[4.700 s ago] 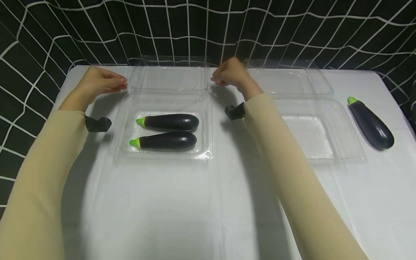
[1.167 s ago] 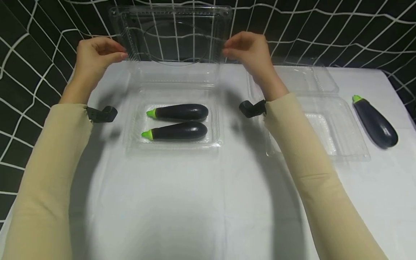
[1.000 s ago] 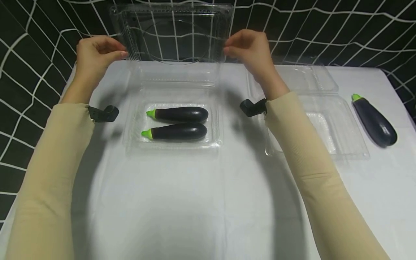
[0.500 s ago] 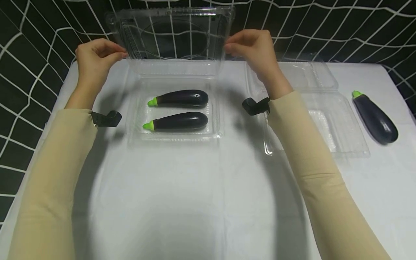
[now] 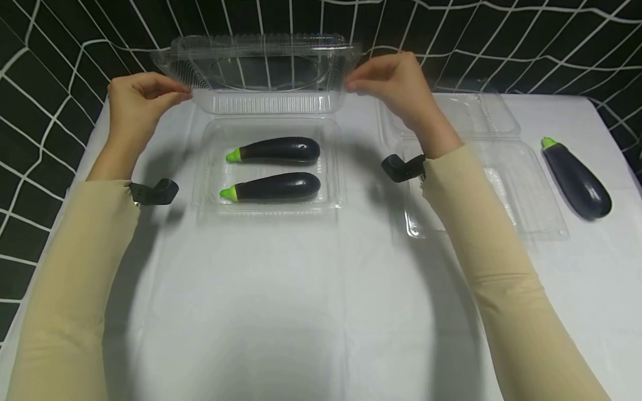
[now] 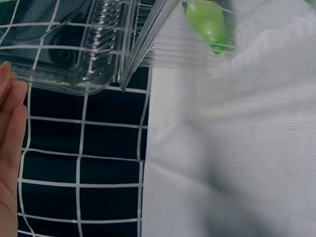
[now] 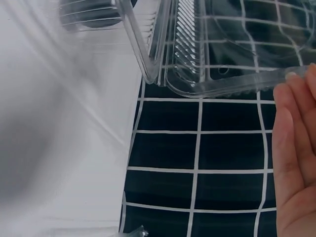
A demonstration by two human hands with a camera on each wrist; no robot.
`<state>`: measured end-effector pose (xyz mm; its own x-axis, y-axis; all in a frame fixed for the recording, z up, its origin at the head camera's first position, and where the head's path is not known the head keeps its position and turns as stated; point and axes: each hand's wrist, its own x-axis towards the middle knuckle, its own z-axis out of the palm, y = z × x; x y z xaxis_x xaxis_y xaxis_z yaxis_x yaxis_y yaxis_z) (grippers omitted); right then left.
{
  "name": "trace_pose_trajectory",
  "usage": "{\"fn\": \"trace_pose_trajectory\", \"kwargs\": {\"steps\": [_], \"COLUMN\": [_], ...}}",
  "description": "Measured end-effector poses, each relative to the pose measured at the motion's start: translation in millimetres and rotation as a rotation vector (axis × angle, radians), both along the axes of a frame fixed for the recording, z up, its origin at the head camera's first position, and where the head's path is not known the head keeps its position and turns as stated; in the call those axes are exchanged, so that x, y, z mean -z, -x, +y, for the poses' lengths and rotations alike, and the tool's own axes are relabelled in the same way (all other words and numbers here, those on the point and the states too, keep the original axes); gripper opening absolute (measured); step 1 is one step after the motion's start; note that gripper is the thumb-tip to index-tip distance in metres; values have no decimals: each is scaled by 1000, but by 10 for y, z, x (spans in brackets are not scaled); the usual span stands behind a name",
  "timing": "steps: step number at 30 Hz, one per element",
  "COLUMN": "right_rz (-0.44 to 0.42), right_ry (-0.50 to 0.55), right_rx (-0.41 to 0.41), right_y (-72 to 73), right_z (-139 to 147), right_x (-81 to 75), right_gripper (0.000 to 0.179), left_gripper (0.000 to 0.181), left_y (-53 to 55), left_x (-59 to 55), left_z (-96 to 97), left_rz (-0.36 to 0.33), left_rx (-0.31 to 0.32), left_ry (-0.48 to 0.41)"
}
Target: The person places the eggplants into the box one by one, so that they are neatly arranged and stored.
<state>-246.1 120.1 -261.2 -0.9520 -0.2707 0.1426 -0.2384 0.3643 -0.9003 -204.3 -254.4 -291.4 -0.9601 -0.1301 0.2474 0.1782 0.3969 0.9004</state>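
Two dark purple eggplants, an upper one (image 5: 286,149) and a lower one (image 5: 283,186), lie side by side in the clear plastic base (image 5: 332,167) of a hinged container. Its clear lid (image 5: 271,103) stands raised behind them, tilted forward over the hinge. My left hand (image 5: 137,106) pinches the lid's left edge between thumb and fingers. At the opposite edge, my right hand (image 5: 401,92) pinches it likewise. The left wrist view has the lid (image 6: 106,49) with my fingers (image 6: 10,133) at its rim. In the right wrist view, fingertips (image 7: 296,89) meet the other rim.
To the right sits a second clear container (image 5: 534,189), lid folded back, partly behind my right sleeve. A third eggplant (image 5: 577,181) lies beyond it near the right edge of the white-covered table (image 5: 261,312). A dark cloth with white netting (image 5: 476,33) hangs behind.
The lid, lying back at first, has been lifted upright by both hands and now leans further forward. The two eggplants in the base have drifted slightly apart.
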Motion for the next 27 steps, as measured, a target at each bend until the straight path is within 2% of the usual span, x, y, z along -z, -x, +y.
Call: {"fn": "trace_pose_trajectory", "kwargs": {"steps": [6, 11, 15, 21, 27], "right_rz": [-5, 2, 71, 262, 309], "right_ry": [-46, -111, -215, -316, -237], "right_rx": [-54, -55, -47, -52, -62], "right_y": [-63, -134, -210, -308, -438], "right_z": [14, 35, 34, 37, 119], "right_x": [2, -7, -19, -9, -22], "right_gripper": [11, 15, 17, 16, 12], "left_gripper": [8, 8, 11, 14, 15], "left_y": [-77, -128, -170, -220, -227], "left_x": [53, 85, 99, 135, 162], "left_z": [-10, -2, -1, -4, 26], "left_rz": [10, 44, 54, 45, 50], "left_rx": [-13, -3, -8, -17, -22], "left_ry": [58, 65, 69, 92, 121]}}
